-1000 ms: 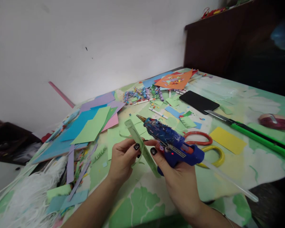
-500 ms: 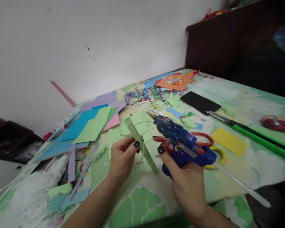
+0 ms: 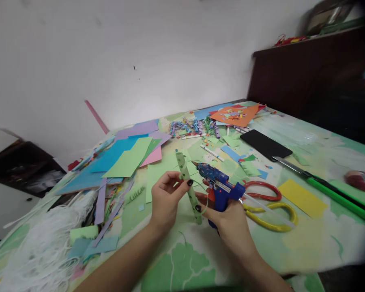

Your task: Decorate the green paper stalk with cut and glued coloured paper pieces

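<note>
My left hand (image 3: pixel 166 198) pinches a long light green paper strip (image 3: pixel 187 183) that stands almost upright over the table. My right hand (image 3: pixel 228 219) grips a blue glue gun (image 3: pixel 219 185) with a clear glue stick trailing out of its back. A fingertip of that hand also touches the strip's lower end. The gun's metal tip points left, close to the strip. Both hands have dark nails.
Red and yellow scissors (image 3: pixel 267 202) lie just right of the gun. A black phone (image 3: pixel 265 144), a green-handled knife (image 3: pixel 325 186) and a yellow card (image 3: pixel 302 197) lie further right. Coloured paper sheets (image 3: pixel 124 156) and white string (image 3: pixel 45 243) fill the left. A dark cabinet (image 3: pixel 307 81) stands behind.
The glue gun has come back toward the strip and dropped lower, with its tip now near the paper. The strip has turned more upright. The camera view has shifted left.
</note>
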A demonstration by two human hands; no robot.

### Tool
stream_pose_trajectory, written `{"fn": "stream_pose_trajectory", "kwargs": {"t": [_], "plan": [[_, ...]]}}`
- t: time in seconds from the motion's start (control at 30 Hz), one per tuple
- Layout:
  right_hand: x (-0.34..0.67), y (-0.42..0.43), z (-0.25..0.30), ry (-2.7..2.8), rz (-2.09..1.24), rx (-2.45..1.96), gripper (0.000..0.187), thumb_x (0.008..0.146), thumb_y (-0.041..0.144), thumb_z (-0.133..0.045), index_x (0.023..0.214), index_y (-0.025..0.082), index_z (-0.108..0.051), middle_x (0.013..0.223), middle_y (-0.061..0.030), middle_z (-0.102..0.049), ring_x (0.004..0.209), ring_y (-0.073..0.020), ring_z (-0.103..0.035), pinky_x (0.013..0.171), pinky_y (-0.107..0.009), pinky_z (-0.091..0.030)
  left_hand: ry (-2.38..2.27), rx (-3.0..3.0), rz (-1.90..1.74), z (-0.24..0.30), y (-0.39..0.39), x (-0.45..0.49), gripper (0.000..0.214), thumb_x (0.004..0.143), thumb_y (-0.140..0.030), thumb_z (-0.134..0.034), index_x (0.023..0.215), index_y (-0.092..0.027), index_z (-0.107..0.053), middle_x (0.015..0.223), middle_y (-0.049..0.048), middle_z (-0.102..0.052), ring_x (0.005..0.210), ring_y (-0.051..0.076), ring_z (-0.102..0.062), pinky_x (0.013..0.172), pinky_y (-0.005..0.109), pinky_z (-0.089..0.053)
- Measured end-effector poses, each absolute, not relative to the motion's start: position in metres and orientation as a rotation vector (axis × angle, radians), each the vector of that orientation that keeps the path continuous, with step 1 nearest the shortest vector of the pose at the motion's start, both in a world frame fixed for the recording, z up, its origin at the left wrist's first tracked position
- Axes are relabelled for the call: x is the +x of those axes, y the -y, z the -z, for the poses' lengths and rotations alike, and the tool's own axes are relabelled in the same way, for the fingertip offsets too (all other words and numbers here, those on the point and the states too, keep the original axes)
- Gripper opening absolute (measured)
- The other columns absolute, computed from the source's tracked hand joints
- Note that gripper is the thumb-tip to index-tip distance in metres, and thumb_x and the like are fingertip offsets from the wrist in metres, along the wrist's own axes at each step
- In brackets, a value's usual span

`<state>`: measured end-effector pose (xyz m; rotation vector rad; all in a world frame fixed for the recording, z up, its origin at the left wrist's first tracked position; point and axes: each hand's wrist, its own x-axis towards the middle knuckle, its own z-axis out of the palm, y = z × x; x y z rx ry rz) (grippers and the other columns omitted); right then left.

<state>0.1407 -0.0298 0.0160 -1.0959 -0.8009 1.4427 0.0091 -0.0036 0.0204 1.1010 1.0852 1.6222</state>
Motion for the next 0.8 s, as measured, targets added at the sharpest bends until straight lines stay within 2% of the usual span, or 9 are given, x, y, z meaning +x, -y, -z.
{"fn": "stream_pose_trajectory", "kwargs": {"t": [0.1, 0.27, 0.6, 0.8], "plan": [[0.1382, 0.0299, -0.0190, 0.837, -1.441, -1.141, 0.036, 0.048, 0.018, -0.077, 0.081, 0.013, -0.065, 0.077, -0.0092, -0.072, 0.076, -0.0289, -0.069, 0.063, -0.032, -0.055, -1.162, 1.148, -1.649, -0.0247, 0.0055, 0.0123, 0.021, 0.065, -0.020, -0.076, 0.075, -0.015, -0.058, 0.069, -0.0019, -0.057, 0.066, 0.009, -0.054, 0.062, 0.020, -0.047], [0.1345, 0.0288, -0.0183, 0.871, -1.370, -1.213, 0.030, 0.049, 0.019, -0.074, 0.076, 0.013, -0.063, 0.071, -0.0088, -0.072, 0.066, -0.0251, -0.068, 0.059, -0.031, -0.053, -1.202, 1.231, -1.678, -0.0289, 0.0084, 0.0161, 0.020, 0.066, -0.018, -0.074, 0.073, -0.016, -0.055, 0.068, -0.0026, -0.053, 0.066, 0.009, -0.052, 0.061, 0.019, -0.046], [0.1334, 0.0269, -0.0141, 0.914, -1.318, -1.195, 0.030, 0.053, 0.023, -0.072, 0.079, 0.013, -0.062, 0.071, -0.0067, -0.072, 0.068, -0.0221, -0.067, 0.063, -0.029, -0.052, -1.167, 1.380, -1.729, -0.0285, 0.0114, 0.0103, 0.020, 0.076, -0.024, -0.068, 0.091, -0.018, -0.058, 0.086, 0.0018, -0.057, 0.080, 0.012, -0.055, 0.067, 0.021, -0.048], [0.1334, 0.0273, -0.0106, 0.917, -1.306, -1.199, 0.032, 0.053, 0.024, -0.072, 0.080, 0.011, -0.063, 0.074, -0.0086, -0.072, 0.069, -0.0233, -0.067, 0.064, -0.031, -0.052, -1.190, 1.497, -1.734, -0.0296, 0.0103, 0.0092, 0.013, 0.077, -0.021, -0.066, 0.087, -0.019, -0.058, 0.087, 0.0020, -0.058, 0.076, 0.012, -0.055, 0.065, 0.023, -0.049]]}}
